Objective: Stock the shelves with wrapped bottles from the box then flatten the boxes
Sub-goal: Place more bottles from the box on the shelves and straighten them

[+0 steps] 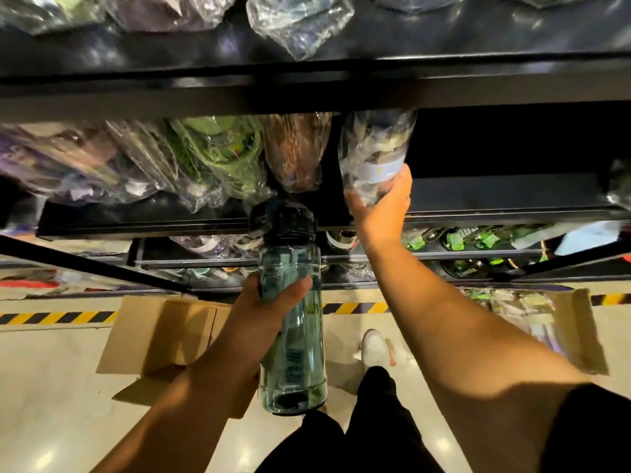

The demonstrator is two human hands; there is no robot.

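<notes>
My left hand (273, 295) grips a clear teal bottle (293, 353) with a black cap around its upper body, holding it upright in front of the shelving. My right hand (382, 206) reaches up and holds a plastic-wrapped bottle (372, 155) at the front of a black shelf (495, 196), just right of a brown wrapped bottle (297, 155). Several other wrapped bottles (205, 155), green and purple, crowd the left half of that shelf. The shelf space right of my right hand is dark and bare.
An open cardboard box (164, 332) lies on the floor at the left, and another box (553, 322) holding wrapped bottles stands at the right. Lower shelves (478, 244) carry green bottles. A yellow-black hazard stripe (58, 317) runs along the floor. My white shoe (375, 349) is below.
</notes>
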